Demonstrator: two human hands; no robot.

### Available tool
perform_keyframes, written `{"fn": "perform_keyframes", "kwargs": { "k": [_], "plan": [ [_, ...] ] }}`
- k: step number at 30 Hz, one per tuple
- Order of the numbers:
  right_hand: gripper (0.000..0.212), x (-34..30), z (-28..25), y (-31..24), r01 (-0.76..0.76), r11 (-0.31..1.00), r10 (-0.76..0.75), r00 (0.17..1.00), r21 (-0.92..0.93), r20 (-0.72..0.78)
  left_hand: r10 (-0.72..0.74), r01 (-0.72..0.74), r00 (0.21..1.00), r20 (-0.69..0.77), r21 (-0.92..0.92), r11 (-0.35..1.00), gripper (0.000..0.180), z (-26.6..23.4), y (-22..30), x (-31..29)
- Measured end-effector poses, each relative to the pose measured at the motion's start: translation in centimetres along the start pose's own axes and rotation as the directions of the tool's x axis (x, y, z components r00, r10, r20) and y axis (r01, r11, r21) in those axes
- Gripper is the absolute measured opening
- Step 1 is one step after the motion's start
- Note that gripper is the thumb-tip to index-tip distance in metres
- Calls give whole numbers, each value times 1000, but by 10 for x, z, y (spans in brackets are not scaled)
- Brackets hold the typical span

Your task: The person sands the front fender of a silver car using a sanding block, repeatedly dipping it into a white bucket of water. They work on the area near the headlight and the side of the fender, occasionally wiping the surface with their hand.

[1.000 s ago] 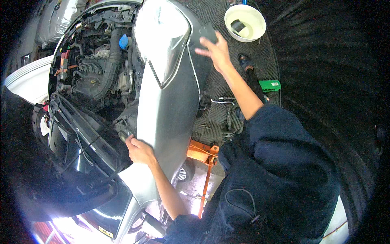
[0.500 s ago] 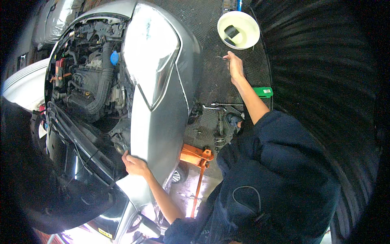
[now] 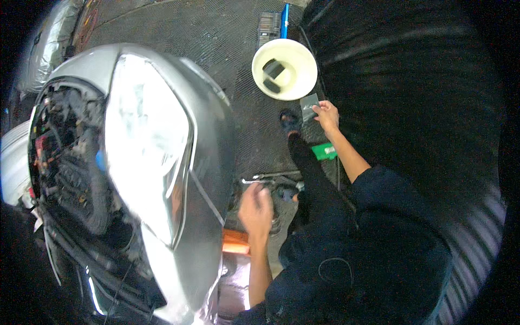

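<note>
Pinched between the fingers and thumb of my right hand (image 3: 327, 116) is a small, flat grey rectangular sheet (image 3: 309, 108) with a few pale marks. I cannot make out its material. It is close to the lower right rim of a cream plastic basin (image 3: 301, 91), which has dark rectangular pieces (image 3: 273, 69) lying inside. My left hand (image 3: 256, 210) is raised beside the silver car's front fender (image 3: 208, 168), apart from it. Motion smears its fingers, and nothing recognisable shows in it.
The car's engine bay (image 3: 70, 157) is uncovered behind its large headlight (image 3: 143, 124). A blue-edged tool case (image 3: 271, 28) stands beyond the basin. Wrenches (image 3: 271, 176), a green box (image 3: 324, 151) and an orange jack (image 3: 236, 242) are low down near my feet. Dark sheeting (image 3: 401, 86) hangs at the right.
My left hand has left the fender's inner edge and moved right, over the floor. My right hand now shows the grey sheet. The view has shifted, and one foot has come forward toward the basin.
</note>
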State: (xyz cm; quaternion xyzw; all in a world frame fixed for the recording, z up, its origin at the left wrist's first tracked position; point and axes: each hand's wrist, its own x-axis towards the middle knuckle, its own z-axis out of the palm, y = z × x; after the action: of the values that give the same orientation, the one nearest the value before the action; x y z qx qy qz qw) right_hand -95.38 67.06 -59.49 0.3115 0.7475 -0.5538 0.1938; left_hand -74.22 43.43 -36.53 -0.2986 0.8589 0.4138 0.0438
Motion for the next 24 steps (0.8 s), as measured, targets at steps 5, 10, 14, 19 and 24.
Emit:
{"fn": "perform_keyframes", "kwargs": {
  "k": [5, 10, 14, 19, 24],
  "plan": [
    [25, 155, 19, 58, 153, 888, -241, 958, -434, -154, -356, 412, 901, 247, -233, 881, 77, 219, -68, 158],
    [27, 241, 108, 45, 386, 676, -491, 871, -628, 7, -624, 690, 705, 337, -120, 714, 108, 314, -126, 309],
    [43, 286, 161, 92, 372, 161, -607, 768, -914, 206, -442, 635, 772, 457, -557, 534, 74, 340, -144, 337],
    [68, 365, 202, 159, 565, 401, -71, 804, -721, 590, -502, 665, 730, 464, -653, 363, 59, 369, -173, 294],
    [61, 308, 286, 217, 346, 423, -261, 931, -837, 253, -495, 675, 710, 500, -685, 275, 46, 373, -208, 264]
  ]
}}
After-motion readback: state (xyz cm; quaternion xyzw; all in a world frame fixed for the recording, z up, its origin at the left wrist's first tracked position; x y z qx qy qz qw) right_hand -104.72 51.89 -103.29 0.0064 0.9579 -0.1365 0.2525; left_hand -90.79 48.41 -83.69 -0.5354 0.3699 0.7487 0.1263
